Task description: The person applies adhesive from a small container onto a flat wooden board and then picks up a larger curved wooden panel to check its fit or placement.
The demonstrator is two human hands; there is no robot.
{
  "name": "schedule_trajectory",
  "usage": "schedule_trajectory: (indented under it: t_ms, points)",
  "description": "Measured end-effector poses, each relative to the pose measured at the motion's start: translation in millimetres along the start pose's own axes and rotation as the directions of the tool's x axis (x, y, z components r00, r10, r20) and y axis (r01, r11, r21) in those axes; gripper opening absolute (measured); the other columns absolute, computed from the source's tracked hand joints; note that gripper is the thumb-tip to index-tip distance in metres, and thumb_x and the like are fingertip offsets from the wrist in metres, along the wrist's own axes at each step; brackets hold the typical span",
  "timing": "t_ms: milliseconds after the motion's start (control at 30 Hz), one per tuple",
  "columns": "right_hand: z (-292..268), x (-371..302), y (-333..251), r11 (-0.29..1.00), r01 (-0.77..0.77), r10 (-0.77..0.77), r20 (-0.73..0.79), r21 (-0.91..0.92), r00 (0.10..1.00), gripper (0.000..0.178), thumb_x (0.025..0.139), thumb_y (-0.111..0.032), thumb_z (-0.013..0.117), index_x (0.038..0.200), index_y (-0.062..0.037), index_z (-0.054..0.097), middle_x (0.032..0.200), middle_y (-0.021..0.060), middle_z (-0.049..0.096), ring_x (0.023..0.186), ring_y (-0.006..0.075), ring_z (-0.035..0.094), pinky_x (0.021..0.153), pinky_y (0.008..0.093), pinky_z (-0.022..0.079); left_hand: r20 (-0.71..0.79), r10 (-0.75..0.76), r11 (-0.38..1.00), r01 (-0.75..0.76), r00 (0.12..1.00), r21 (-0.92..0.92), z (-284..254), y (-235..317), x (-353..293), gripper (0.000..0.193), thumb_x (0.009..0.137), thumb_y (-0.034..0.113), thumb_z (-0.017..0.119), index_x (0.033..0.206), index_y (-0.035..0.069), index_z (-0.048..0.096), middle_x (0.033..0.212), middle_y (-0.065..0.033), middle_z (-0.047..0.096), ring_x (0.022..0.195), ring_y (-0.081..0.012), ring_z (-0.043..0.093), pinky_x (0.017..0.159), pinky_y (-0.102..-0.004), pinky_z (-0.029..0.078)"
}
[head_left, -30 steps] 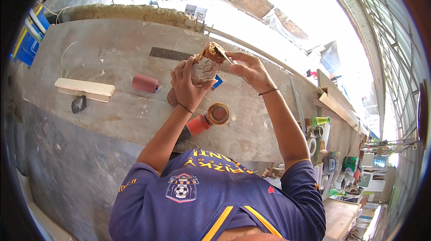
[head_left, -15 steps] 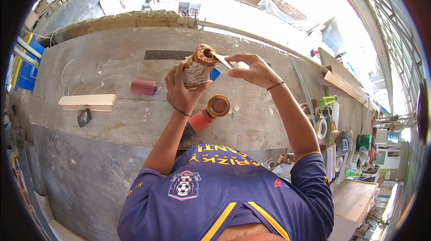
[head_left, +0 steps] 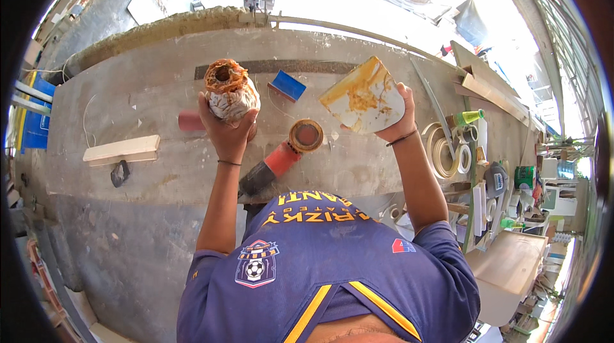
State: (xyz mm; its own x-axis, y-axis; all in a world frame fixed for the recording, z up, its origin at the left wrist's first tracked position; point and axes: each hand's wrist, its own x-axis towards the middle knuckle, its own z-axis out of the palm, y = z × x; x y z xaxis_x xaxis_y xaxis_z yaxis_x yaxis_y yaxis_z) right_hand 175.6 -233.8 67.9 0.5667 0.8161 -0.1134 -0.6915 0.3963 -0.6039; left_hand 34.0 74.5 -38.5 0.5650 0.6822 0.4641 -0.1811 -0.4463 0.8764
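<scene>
Your left hand (head_left: 225, 136) grips the crusty bottle (head_left: 233, 102) and your right hand (head_left: 398, 123) pinches the smeared white board (head_left: 359, 116), both above the surface (head_left: 361, 173), so tipping the board might drip brown goo (head_left: 363, 92) onto the angle grinder (head_left: 281, 160).

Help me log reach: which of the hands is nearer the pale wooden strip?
Left. The left hand is to the right of the pale wooden strip; the right hand is much farther right.

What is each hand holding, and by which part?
The left hand grips a crusted container around its pale side, below the brown mouth. The right hand holds a smeared white sheet by its right edge.
</scene>
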Motion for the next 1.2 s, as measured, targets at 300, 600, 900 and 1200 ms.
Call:
schedule_trajectory:
  t_ms: [300, 600, 900, 1200]
  points:
    - [9, -16, 23, 0.600, -0.027, -0.027, -0.054, -0.800, 0.998, 0.060, 0.077, -0.044, 0.065, 0.123, -0.0058, 0.058, 0.128, 0.0140, 0.056, 0.119, 0.0323, 0.052, 0.099, 0.0532, 0.039, -0.064, -0.163, 0.986, 0.165, 0.985, 0.031, -8, 0, -57, 0.087, 0.076, 0.030, 0.078, 0.138, -0.003, 0.027, 0.131, -0.0166, 0.037, 0.116, -0.0243, 0.044, 0.094, -0.0390, 0.040]
    - [23, 4, 75, -0.564, 0.189, 0.192, 0.095, -0.804, 0.977, 0.059, 0.060, -0.045, 0.075, 0.114, -0.0215, 0.066, 0.132, 0.0064, 0.052, 0.126, 0.0256, 0.042, 0.104, 0.0582, 0.023, 0.282, -0.469, 0.815, 0.533, 0.837, -0.226, 1, -3, -99, 0.038, 0.100, 0.033, 0.046, 0.117, 0.000, 0.046, 0.097, -0.0095, 0.061, 0.085, -0.0146, 0.060, 0.078, -0.0284, 0.050]
    - [19, 34, 88, -0.630, 0.355, 0.335, 0.170, -0.691, 0.927, 0.058, 0.059, -0.047, 0.074, 0.111, -0.0205, 0.067, 0.128, 0.0042, 0.053, 0.127, 0.0240, 0.041, 0.100, 0.0667, 0.023, 0.574, -0.660, 0.299, 0.871, 0.484, -0.391, 28, -9, -94, 0.053, 0.100, 0.048, 0.036, 0.117, -0.001, 0.045, 0.102, -0.0160, 0.063, 0.088, -0.0195, 0.064, 0.078, -0.0282, 0.052]
    - [38, 33, 69, -0.689, 0.269, 0.413, -0.058, -0.673, 0.909, 0.058, 0.059, -0.048, 0.073, 0.109, -0.0190, 0.068, 0.126, 0.0040, 0.054, 0.125, 0.0239, 0.042, 0.100, 0.0631, 0.026, 0.595, -0.538, 0.521, 0.791, 0.597, -0.321, 27, -20, -106, 0.054, 0.100, 0.048, 0.033, 0.121, -0.001, 0.040, 0.105, -0.0188, 0.062, 0.091, -0.0212, 0.063, 0.082, -0.0310, 0.052]
